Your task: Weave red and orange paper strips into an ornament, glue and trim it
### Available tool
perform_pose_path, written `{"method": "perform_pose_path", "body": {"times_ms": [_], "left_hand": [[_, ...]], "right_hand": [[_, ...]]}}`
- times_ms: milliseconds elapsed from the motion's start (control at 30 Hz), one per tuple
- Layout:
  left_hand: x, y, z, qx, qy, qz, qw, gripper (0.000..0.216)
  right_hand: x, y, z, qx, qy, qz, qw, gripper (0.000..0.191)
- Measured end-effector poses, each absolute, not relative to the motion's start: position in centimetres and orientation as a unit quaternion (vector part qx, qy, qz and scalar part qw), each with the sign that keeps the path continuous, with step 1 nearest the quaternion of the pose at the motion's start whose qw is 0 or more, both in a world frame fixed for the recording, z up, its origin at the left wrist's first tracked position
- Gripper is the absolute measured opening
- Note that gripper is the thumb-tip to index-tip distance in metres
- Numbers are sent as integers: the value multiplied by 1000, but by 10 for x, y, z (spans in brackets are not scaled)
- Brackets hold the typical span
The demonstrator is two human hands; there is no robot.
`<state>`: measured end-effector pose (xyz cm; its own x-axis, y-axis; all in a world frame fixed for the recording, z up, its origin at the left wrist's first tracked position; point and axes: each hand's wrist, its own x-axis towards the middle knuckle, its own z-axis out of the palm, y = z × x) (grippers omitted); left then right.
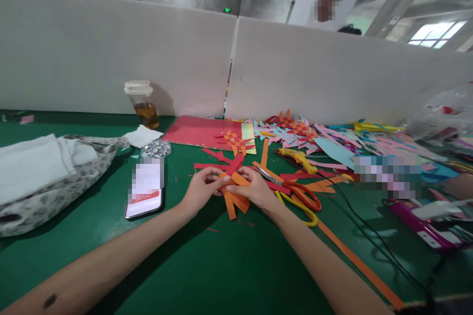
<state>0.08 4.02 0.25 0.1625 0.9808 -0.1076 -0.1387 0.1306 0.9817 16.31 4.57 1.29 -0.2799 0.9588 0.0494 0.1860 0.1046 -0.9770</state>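
Note:
Between my hands, above the green table, is a partly woven piece of red and orange paper strips. My left hand pinches its left side with thumb and fingers. On the right side, my right hand grips the same strips, thumb on top. Several strip ends stick out below and above the fingers. Scissors with red and yellow handles lie just right of my right hand. Behind the hands, a finished-looking woven orange and red paper fish rests on a red sheet.
A yellow glue gun with a black cable lies right, before heaped paper scraps. A purple power strip is farther right. Left are a phone, a lidded drink cup and a patterned cloth bag. A person stands beyond the partition.

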Motion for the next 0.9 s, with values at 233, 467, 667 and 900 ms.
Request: {"method": "perform_pose_path", "body": {"times_ms": [233, 467, 667, 900], "left_hand": [[1, 39, 1, 453, 427, 463, 632, 37], [1, 43, -7, 449, 419, 475, 630, 35], [2, 41, -5, 450, 427, 493, 609, 35], [2, 40, -4, 459, 430, 494, 600, 33]], "right_hand": [[167, 45, 8, -491, -513, 544, 446, 40], [162, 51, 3, -487, -511, 546, 452, 48], [166, 54, 5, -513, -523, 520, 438, 48], [175, 56, 10, -532, -505, 515, 444, 49]]}}
